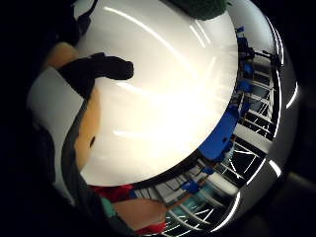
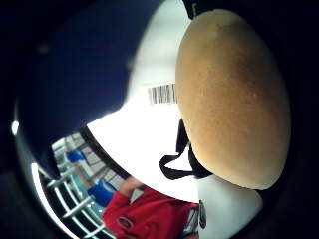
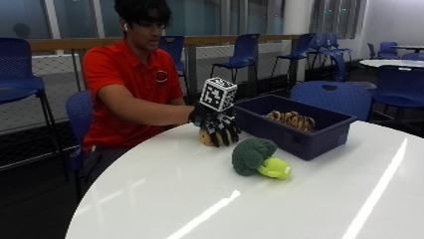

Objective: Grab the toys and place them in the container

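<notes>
Outside view: person in a red shirt (image 3: 126,74) sits at a round white table (image 3: 199,199), gloved right hand (image 3: 217,127) reaching down onto a tan plush toy (image 3: 207,138) that sits on the tabletop just beside the near corner of the dark blue container (image 3: 291,130). Fingers point down and curl around the toy, covering most of it, so the hand grips the toy; toy looks in contact with the table, can't tell for sure. Container holds a striped orange-brown plush (image 3: 291,119) inside it. Broccoli plush (image 3: 258,158) with a lime-green stem lies on the table in front of the container, apart from the hand and untouched. Little finger side palm view: mostly bare white table (image 1: 163,98), a black gloved finger (image 1: 98,69) curled across the edge, tan toy (image 1: 89,123) surface showing under it, a bit of green plush (image 1: 202,7) at the rim, red shirt (image 1: 116,192) and blue chairs (image 1: 219,136) beyond the table edge. Thumb side palm view: tan plush toy (image 2: 232,94) fills a big part of the picture, close against the palm; dark blue container (image 2: 84,74) wall right next to it, barcode label (image 2: 162,93) on white between them, black strap (image 2: 182,159) below the toy, red shirt (image 2: 149,214) past the table edge.
</notes>
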`<state>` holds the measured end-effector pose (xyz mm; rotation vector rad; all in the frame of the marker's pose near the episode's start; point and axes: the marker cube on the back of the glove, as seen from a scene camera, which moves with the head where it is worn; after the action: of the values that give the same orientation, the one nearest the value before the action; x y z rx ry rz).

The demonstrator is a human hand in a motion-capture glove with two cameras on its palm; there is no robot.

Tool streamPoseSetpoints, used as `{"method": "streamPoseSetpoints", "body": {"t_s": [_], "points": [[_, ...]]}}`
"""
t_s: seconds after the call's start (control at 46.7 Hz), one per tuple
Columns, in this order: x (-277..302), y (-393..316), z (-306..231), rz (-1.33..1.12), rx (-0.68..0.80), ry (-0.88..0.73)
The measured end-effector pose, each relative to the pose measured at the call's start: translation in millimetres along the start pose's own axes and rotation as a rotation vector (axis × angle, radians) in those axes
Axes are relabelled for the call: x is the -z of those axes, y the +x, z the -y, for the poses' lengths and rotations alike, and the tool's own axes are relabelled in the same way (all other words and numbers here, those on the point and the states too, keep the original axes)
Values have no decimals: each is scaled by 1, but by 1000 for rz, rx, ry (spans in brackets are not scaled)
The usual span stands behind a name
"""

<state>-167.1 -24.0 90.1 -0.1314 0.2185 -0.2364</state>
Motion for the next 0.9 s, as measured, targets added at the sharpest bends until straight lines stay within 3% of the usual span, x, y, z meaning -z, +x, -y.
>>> {"method": "streamPoseSetpoints", "body": {"t_s": [0.407, 0.578, 0.749, 0.899], "points": [[11, 14, -3, 56, 21, 203], [32, 46, -9, 40, -37, 193], [77, 64, -10, 56, -100, 219], [130, 39, 6, 47, -86, 267]]}}
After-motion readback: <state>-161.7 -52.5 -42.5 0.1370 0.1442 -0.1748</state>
